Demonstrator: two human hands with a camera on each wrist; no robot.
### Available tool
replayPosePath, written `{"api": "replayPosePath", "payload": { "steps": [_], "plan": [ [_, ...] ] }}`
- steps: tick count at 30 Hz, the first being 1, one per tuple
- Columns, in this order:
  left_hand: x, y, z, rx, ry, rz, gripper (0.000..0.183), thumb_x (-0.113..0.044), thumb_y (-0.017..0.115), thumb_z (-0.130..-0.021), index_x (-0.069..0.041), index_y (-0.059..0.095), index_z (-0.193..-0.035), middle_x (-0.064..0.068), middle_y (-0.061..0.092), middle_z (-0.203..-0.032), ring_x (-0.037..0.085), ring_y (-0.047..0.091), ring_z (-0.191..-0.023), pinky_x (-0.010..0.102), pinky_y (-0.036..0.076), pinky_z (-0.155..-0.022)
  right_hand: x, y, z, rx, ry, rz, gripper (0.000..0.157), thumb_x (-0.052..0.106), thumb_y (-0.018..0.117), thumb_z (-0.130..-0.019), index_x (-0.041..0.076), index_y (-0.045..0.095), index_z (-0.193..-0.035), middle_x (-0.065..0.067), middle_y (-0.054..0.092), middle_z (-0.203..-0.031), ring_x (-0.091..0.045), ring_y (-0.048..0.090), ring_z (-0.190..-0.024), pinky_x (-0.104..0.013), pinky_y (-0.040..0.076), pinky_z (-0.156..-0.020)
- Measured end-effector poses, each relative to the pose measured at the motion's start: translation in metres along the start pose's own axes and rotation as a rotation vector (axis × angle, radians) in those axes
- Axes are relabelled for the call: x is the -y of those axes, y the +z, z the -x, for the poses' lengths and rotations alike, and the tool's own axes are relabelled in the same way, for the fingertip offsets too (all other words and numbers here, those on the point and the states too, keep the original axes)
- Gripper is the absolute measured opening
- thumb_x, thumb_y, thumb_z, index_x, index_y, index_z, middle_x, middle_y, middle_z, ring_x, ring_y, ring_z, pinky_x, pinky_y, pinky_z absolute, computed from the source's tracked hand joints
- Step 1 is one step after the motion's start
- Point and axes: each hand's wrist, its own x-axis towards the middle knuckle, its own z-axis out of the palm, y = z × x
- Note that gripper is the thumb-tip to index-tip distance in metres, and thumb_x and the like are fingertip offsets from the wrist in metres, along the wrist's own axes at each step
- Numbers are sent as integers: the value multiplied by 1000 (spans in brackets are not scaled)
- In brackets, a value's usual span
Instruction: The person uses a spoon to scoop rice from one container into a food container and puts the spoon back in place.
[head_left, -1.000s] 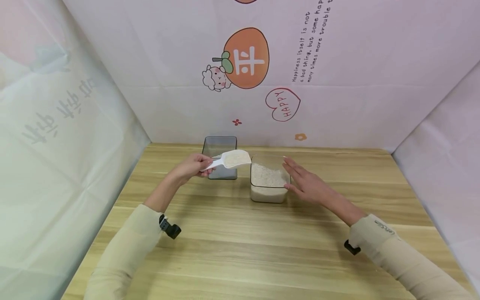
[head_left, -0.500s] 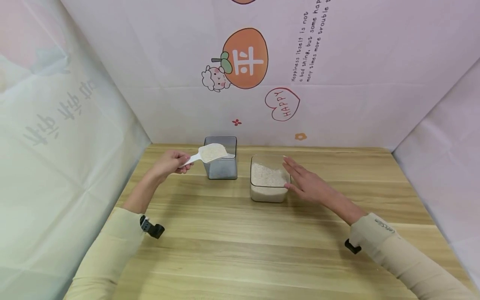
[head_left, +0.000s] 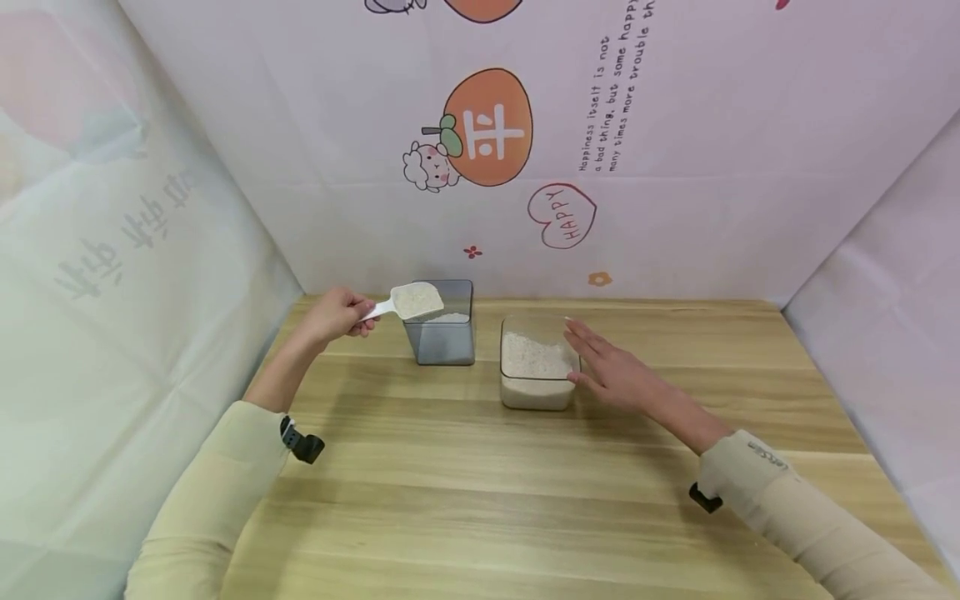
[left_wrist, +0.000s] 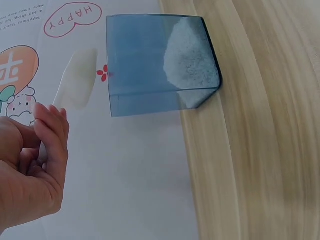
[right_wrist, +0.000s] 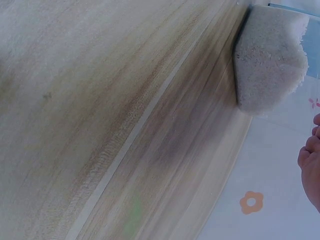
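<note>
My left hand point(head_left: 337, 317) grips the handle of a white scoop point(head_left: 417, 301) that carries a load of rice. The scoop's bowl is above the left rim of a bluish see-through container point(head_left: 445, 346), which has some rice point(left_wrist: 192, 60) heaped at its bottom. To the right stands a clear square container point(head_left: 536, 395), well filled with rice point(right_wrist: 270, 60). Against its right side my right hand point(head_left: 615, 371) rests with fingers extended, fingertips at the rim.
Both containers stand near the back of a wooden table point(head_left: 480, 500). Behind them rises a white printed wall sheet point(head_left: 675, 233), and another sheet point(head_left: 187, 292) hangs at the left.
My left hand has moved left with the loaded scoop, from between the two containers to the bluish one's left rim. My right hand stays at the clear container.
</note>
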Motion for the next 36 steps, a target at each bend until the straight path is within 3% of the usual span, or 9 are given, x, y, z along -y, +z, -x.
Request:
{"api": "replayPosePath", "payload": {
  "steps": [9, 20, 31, 36],
  "plan": [
    [-4, 4, -12, -12, 28, -95, 31, -2, 45, -104, 24, 60, -110, 6, 64, -70, 4, 57, -57, 14, 50, -54, 2, -1, 0, 2, 1, 7, 72, 37, 51, -104, -2, 21, -156, -19, 14, -166, -37, 24, -151, -54, 38, -113],
    [-7, 5, -24, -30, 58, -254, 30, -5, 47, -104, 18, 66, -105, 18, 68, -76, 9, 60, -57, 16, 48, -52, 3, -1, -1, 9, 0, 6, 72, 39, 49, -104, -1, 19, -157, -19, 13, -166, -36, 21, -152, -53, 36, -114],
    [-7, 7, -30, -38, 90, -375, 28, -7, 50, -103, 13, 69, -105, 7, 66, -69, 10, 60, -57, 21, 50, -55, 2, 0, -1, 8, -3, 16, 72, 40, 48, -105, -1, 20, -157, -19, 14, -166, -36, 22, -152, -53, 37, -114],
    [-7, 7, -32, -48, 95, -424, 27, -8, 50, -103, 10, 70, -105, 11, 69, -72, 8, 59, -56, 21, 47, -54, 1, 0, 0, 2, 0, 16, 72, 41, 47, -105, -1, 21, -157, -19, 15, -166, -36, 23, -151, -53, 36, -114]
  ]
}}
